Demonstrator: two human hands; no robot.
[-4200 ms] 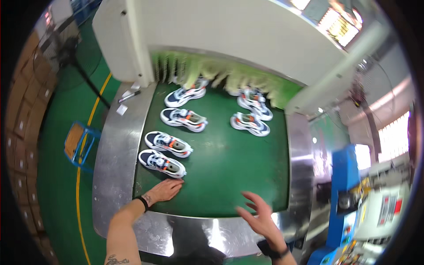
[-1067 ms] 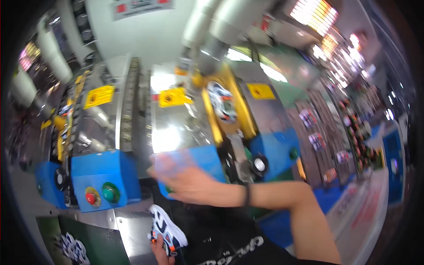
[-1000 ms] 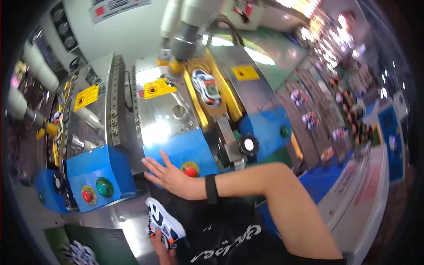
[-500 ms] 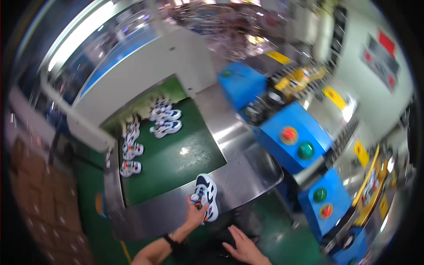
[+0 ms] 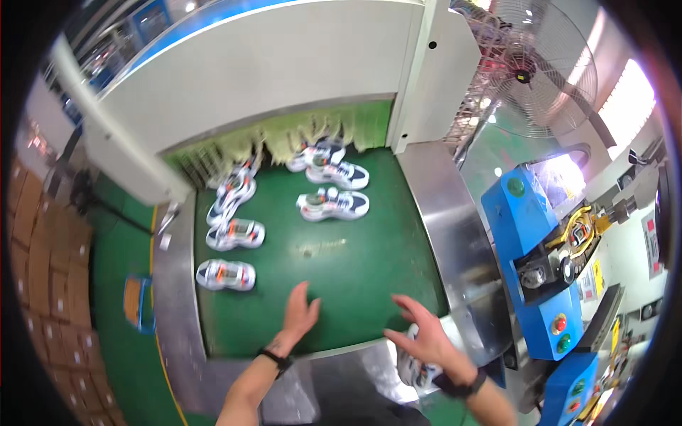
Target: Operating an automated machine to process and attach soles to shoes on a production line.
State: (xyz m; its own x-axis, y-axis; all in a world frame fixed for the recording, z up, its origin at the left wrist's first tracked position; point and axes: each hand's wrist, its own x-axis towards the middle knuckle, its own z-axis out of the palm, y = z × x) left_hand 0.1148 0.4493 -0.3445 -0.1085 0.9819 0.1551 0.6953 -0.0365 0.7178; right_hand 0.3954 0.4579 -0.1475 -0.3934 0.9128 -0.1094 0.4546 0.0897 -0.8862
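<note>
My left hand [image 5: 300, 314] hovers over the green conveyor belt [image 5: 320, 277] with thumb and fingers apart and nothing between them. To its right, my right hand [image 5: 425, 337] is also open, fingers spread, above the belt's front corner. Partly hidden beneath that hand and wrist, a white and dark sneaker [image 5: 406, 366] rests by the metal front edge. Several more sneakers lie in two rows on the belt. The nearest in the left row is a white one with orange [image 5: 226, 275]; the nearest in the right row is white and navy [image 5: 332, 204].
A grey machine housing [image 5: 284, 64] with a fringed curtain [image 5: 277, 138] spans the belt's far end. Metal borders [image 5: 458, 213] frame the belt. Blue control boxes [image 5: 543, 312] with red and green buttons stand right, near a fan [image 5: 524, 71]. Brown cartons [image 5: 53, 284] are stacked left.
My view has swung right. My left hand has let go of the sneaker and moved over the belt. My right hand has risen to the belt's front right corner, above a sneaker.
</note>
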